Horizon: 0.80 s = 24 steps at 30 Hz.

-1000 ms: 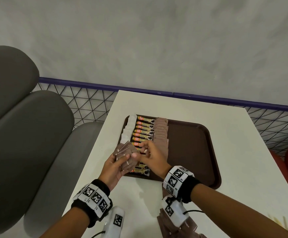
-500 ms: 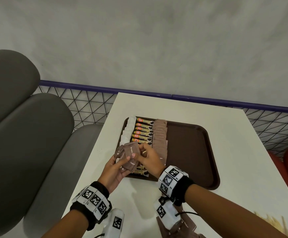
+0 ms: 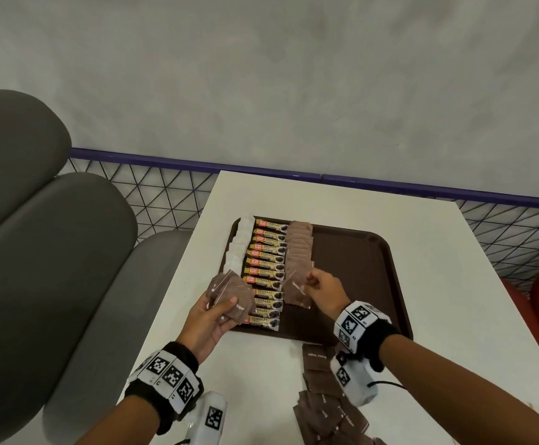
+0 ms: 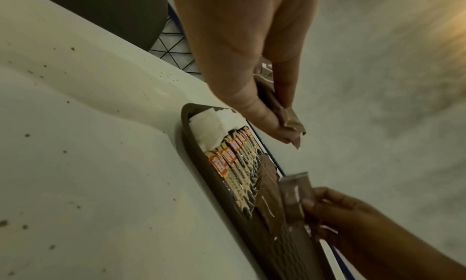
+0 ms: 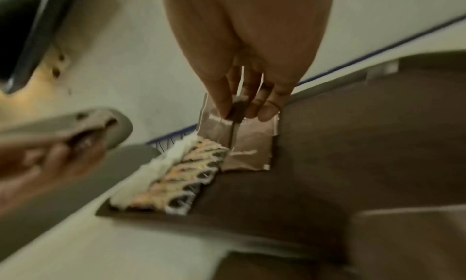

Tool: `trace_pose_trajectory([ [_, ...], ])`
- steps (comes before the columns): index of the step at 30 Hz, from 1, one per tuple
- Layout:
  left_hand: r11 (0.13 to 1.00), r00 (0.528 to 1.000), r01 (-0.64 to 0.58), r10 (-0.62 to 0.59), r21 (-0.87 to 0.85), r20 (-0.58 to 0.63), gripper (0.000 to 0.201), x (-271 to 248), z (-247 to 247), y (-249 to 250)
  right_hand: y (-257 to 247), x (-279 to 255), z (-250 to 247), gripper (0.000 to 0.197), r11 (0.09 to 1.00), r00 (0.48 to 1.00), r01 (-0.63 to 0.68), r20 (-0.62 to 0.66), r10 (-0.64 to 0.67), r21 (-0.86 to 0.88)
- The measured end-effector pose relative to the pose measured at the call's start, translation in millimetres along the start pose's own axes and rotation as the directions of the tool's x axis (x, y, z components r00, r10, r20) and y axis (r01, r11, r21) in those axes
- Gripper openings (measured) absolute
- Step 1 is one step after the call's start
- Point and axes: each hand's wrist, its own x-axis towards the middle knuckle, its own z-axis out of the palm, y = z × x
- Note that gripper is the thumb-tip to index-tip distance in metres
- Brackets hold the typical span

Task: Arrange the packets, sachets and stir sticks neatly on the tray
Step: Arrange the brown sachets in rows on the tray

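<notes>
The task looks roughly half done. On the left part of the brown tray (image 3: 374, 284) three neat columns already lie side by side: white sachets (image 3: 237, 248) along the left rim, coffee stick packets (image 3: 266, 268) next to them, and a column of brown sugar sachets (image 3: 298, 252) just to their right. The right hand (image 3: 324, 289) pinches one brown sachet (image 3: 297, 285) between thumb and fingertips at the near end of that brown column, apparently about to lay it down as the next in line. The left hand (image 3: 208, 316) grips a fanned bunch of brown sachets (image 3: 229, 295) above the tray's near left corner, so several wait their turn. More brown sachets (image 3: 329, 409) lie in a loose heap on the white surface (image 3: 438, 252) in front of the tray, partly covered by the right wrist. The right half of the tray is bare. No stir sticks are clearly seen; a pale sliver at the head view's lower right edge is cut off and too small to identify. The right wrist view is blurred, so whether the held sachet touches the row is hard to tell.
</notes>
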Motion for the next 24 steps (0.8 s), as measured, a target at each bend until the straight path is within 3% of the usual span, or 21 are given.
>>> trace_pose_trajectory([
  [2,1.000,1.000,0.002,-0.002,-0.004,-0.002,0.039,-0.8,-1.5,1.7,13.4,0.6,2.8,0.017,0.983,0.997,0.010,0.072,0.004,-0.185],
  [6,1.000,1.000,0.010,-0.010,-0.003,-0.003,0.041,-1.2,-1.2,2.8,21.8,3.1,13.6,0.010,0.956,0.993,0.014,0.116,0.021,-0.292],
  [12,0.999,1.000,0.030,-0.030,-0.031,0.005,0.040,1.8,-1.9,1.4,19.4,15.1,20.4,0.032,0.957,0.992,0.039,0.129,-0.001,-0.287],
  [16,0.998,0.999,0.046,-0.046,-0.031,0.021,0.044,3.4,-2.5,0.4,16.9,17.2,21.6,0.030,0.909,0.996,0.082,0.075,-0.056,-0.409],
  [24,0.999,0.999,0.049,-0.049,0.003,0.020,0.042,6.1,-1.2,-1.3,22.6,13.5,20.8,0.030,0.854,0.985,0.155,0.014,-0.171,-0.496],
])
